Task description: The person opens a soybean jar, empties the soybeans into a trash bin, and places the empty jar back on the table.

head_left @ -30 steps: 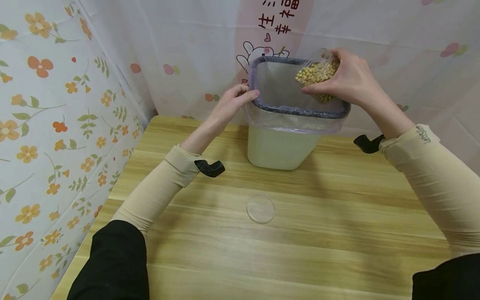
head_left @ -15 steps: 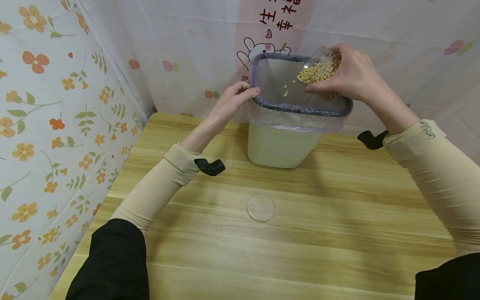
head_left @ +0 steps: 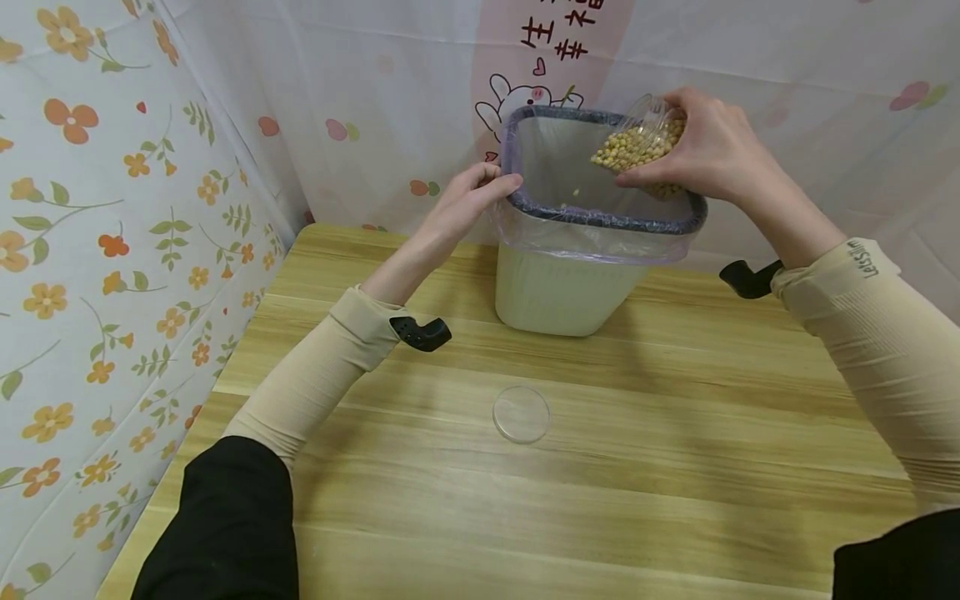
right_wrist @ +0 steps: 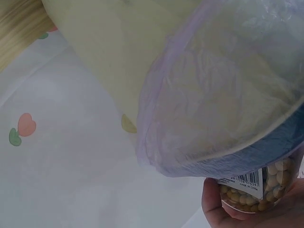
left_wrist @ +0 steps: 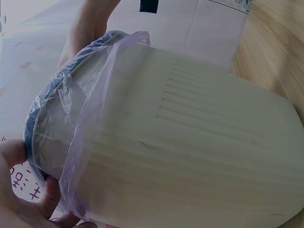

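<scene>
right hand (head_left: 708, 150) wraps a clear jar (head_left: 652, 117) over the right part of the bin (head_left: 562, 292); jar tipped toward the bin's left, yellow beans (head_left: 626, 152) banked at its lip. a pale speck lower inside the bin, likely a falling bean. left hand (head_left: 472, 196) pinches the bin's left rim, thumb and fingers on either side. purple-edged bag (head_left: 592, 240) folded over the rim. clear disc (head_left: 521, 414), probably the jar's lid, on the table (head_left: 637, 483) in front of the bin. to pour well: hold the lip inside the rim, steepen gradually, shake lightly if beans jam, pinch firmly so bag won't slip.
</scene>
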Tool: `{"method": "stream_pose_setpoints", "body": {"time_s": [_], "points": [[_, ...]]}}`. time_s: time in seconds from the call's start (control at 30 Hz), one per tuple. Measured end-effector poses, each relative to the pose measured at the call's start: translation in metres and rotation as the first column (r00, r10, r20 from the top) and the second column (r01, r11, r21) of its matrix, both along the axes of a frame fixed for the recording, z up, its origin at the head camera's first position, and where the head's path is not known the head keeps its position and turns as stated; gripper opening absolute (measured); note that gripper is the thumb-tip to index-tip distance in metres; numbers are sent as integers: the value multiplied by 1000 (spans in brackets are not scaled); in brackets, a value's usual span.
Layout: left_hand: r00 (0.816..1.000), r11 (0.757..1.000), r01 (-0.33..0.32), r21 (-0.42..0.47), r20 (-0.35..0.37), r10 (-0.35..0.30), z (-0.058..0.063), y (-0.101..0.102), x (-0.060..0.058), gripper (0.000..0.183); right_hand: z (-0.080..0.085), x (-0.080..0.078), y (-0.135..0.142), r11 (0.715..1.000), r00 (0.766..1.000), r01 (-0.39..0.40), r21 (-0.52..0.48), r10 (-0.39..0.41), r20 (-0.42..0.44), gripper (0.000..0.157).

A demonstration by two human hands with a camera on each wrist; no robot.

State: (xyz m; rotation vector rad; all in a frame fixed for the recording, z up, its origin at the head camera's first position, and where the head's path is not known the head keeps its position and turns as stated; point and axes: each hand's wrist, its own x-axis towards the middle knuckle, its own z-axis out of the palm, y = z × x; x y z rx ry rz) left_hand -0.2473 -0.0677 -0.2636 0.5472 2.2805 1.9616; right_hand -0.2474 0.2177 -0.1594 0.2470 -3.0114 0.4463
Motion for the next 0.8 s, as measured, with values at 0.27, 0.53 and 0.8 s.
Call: {"method": "stream_pose_setpoints", "body": {"time_s": [0.27,0.53,0.8], "points": [[1000,1000,-4,4,12,4,-2,1,-2,27,2,1,1,1000,1000,4,11,-4,17,115],[999,999,22,42,46,-24,-1,2,-1,26,3,2,2,1000,1000,-1,20,1,15,114],[999,999,16,44,45,-18,-1,1,-1,26,2,2,1,999,1000,-13,34,12,24,113]]}}
